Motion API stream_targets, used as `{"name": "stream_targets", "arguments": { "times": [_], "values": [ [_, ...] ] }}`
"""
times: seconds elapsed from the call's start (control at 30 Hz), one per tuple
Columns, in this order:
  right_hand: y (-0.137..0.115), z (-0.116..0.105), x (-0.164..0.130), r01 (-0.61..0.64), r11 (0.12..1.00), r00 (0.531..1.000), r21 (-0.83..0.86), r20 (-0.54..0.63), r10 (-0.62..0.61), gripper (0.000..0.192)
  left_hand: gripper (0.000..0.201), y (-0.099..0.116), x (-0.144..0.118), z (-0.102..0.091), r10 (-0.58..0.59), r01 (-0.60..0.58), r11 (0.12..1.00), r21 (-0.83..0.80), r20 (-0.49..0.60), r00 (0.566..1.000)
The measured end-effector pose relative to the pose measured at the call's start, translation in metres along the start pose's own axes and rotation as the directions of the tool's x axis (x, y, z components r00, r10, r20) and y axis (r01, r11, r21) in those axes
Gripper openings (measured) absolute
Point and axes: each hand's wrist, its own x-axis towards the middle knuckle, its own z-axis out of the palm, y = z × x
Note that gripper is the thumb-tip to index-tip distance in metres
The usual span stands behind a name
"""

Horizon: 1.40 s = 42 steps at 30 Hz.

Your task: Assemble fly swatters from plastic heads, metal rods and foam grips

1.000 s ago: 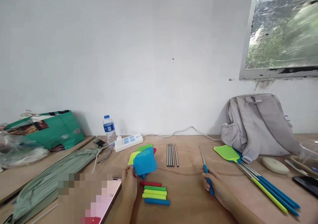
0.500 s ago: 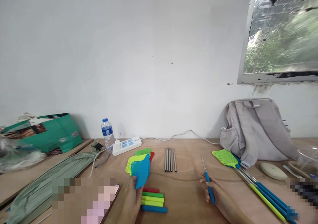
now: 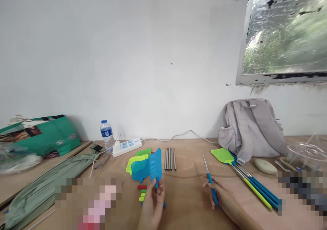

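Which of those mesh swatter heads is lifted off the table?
The blue head, pinched upright in the left hand; the other heads lie flat.

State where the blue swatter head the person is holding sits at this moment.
In the head view the blue swatter head is lifted in the left hand, left of centre, beside the loose swatter heads and left of the metal rods.

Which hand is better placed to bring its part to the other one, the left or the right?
Probably the left. The left hand holds the blue swatter head raised off the table, free to move. The right hand rests low on the table, gripping the blue-handled rod, whose tip is bare.
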Motion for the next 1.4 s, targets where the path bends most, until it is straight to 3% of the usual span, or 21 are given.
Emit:
{"name": "stream_targets", "arguments": {
  "times": [0.1,0.27,0.37,0.57,0.77,1.4],
  "values": [
    [0.005,-0.002,0.002,-0.001,0.996,0.999,-0.085,0.051,0.005,0.041,0.02,-0.016,-0.007,0.015,-0.144,0.15,0.981,-0.121,0.058,0.988],
    [0.008,-0.002,-0.003,0.068,0.946,0.974,-0.317,0.226,0.006,0.035,0.018,-0.034,-0.007,0.031,-0.127,0.146,0.975,-0.17,0.114,0.985],
    [0.005,0.001,-0.009,0.1,0.903,0.948,-0.417,0.317,0.041,0.028,0.016,-0.043,-0.002,0.028,-0.109,0.121,0.969,-0.217,0.065,0.992],
    [-0.004,0.006,-0.016,0.163,0.833,0.923,-0.529,0.381,0.061,0.02,0.02,-0.055,0.006,0.011,-0.136,0.135,0.977,-0.165,0.002,0.991],
    [-0.005,0.006,-0.016,0.185,0.801,0.913,-0.569,0.401,0.074,0.018,0.018,-0.058,0.01,0.006,-0.168,0.166,0.979,-0.116,-0.003,0.986],
    [0.003,-0.003,-0.003,0.238,0.716,0.914,-0.656,0.4,0.063,0.032,0.015,-0.05,0.023,0.007,-0.091,0.096,0.995,-0.013,0.211,0.973]
  ]
}}
